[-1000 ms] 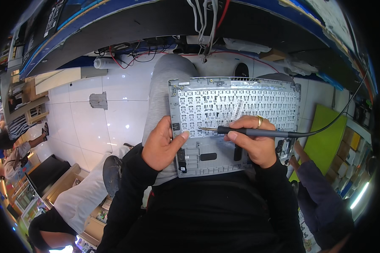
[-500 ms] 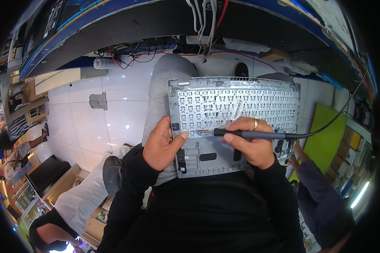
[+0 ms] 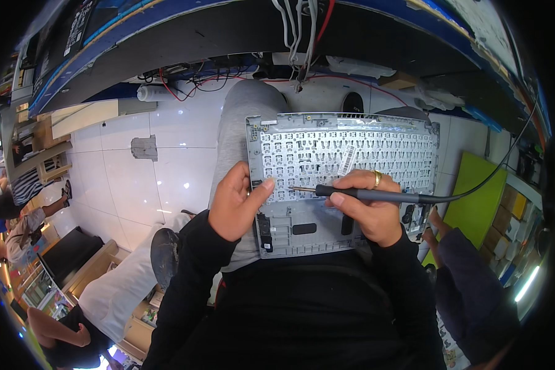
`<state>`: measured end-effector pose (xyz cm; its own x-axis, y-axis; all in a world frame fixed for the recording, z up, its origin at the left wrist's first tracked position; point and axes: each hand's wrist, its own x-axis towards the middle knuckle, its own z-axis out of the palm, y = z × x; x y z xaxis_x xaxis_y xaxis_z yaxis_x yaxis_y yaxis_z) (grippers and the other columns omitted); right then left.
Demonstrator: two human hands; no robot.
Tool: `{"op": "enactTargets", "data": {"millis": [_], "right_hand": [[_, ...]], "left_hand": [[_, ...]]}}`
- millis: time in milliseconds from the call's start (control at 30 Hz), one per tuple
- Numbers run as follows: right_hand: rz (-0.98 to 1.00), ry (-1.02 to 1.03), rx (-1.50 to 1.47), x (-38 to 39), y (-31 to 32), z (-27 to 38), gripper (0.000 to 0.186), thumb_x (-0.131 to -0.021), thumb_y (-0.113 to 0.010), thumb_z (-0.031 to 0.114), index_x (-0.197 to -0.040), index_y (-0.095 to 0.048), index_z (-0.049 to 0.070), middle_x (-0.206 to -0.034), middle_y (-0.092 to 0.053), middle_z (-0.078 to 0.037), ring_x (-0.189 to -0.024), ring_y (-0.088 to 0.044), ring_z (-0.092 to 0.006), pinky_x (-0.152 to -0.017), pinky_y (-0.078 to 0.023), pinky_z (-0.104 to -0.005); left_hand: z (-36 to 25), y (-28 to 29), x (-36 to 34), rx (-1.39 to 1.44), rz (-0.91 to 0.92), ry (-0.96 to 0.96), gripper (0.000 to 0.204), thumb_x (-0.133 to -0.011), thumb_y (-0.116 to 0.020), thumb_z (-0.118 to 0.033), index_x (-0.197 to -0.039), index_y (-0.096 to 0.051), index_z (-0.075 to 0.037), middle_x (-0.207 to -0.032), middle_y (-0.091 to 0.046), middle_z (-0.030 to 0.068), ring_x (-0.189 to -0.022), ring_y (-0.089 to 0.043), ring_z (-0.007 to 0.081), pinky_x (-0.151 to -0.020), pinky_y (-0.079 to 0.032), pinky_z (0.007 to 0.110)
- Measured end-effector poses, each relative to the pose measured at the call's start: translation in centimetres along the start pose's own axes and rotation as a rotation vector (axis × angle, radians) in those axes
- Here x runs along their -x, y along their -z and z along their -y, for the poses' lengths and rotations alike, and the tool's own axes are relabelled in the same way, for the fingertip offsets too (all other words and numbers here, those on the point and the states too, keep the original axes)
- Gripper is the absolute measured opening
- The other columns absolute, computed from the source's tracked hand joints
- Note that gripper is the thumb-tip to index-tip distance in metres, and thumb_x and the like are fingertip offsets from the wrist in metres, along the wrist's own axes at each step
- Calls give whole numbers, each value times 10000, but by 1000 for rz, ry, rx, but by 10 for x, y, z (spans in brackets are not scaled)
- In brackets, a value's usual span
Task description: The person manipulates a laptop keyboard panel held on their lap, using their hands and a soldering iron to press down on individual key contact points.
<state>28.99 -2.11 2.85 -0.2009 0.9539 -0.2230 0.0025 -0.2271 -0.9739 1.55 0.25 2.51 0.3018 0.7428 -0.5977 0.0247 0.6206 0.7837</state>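
Note:
A grey laptop keyboard shell (image 3: pixel 339 157) lies inside-up on my lap, its rows of key backs showing. My left hand (image 3: pixel 237 203) grips its left edge, thumb pressed on the panel. My right hand (image 3: pixel 370 206), with a gold ring, holds a black corded soldering iron (image 3: pixel 376 195) like a pen. The iron's thin tip (image 3: pixel 297 189) points left and rests on the lower rows of the key backs, close to my left thumb. A small white strip (image 3: pixel 348 159) lies on the panel above the iron.
White tiled floor (image 3: pixel 129 179) lies to the left, with a grey block (image 3: pixel 145 148) on it. A blue-edged bench with hanging cables (image 3: pixel 302 31) runs overhead. A green mat (image 3: pixel 475 203) sits at right. Another person's sleeve (image 3: pixel 468 290) is at lower right; people sit at far left.
The iron's tip has slid slightly leftward along the key backs toward my left thumb. My left hand keeps its hold on the shell's edge.

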Motion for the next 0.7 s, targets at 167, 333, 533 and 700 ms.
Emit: {"op": "enactTargets", "data": {"millis": [167,333,533,700], "right_hand": [[-62,-49,-94,2,-4,0,139,-896,-779,-9,-1019,-727,-47,-899,-752,-144,-793,-753,-208,-723,-585,-304],[-174,-103,-158,1,-9,4,141,-905,-786,3,-1031,-739,-43,-914,-758,-122,-799,-744,-175,-732,-572,-282],[-250,-153,-251,-1,-11,6,131,-930,-764,-11,-1050,-724,-40,-957,-744,-122,-819,-750,-181,-742,-585,-287],[-274,-175,-255,-2,-12,7,142,-933,-770,1,-1052,-713,-50,-948,-742,-126,-820,-748,-178,-740,-593,-285]], "left_hand": [[0,-7,-23,-37,-57,-155,341,-1045,-617,-76,-1345,-526,59,-1263,-679,145,-1152,-647,172,-1013,-516,324],[-9,-7,-32,12,-15,-135,359,-1022,-659,-81,-1340,-558,51,-1263,-699,138,-1152,-660,170,-1005,-519,322],[-6,-10,-35,-160,-79,-162,327,-990,-715,-83,-1274,-614,42,-1189,-737,128,-1086,-693,155,-967,-537,319],[-2,-14,-37,-153,-134,-199,309,-968,-746,-81,-1233,-639,38,-1131,-756,124,-1024,-715,153,-914,-556,314]]}}
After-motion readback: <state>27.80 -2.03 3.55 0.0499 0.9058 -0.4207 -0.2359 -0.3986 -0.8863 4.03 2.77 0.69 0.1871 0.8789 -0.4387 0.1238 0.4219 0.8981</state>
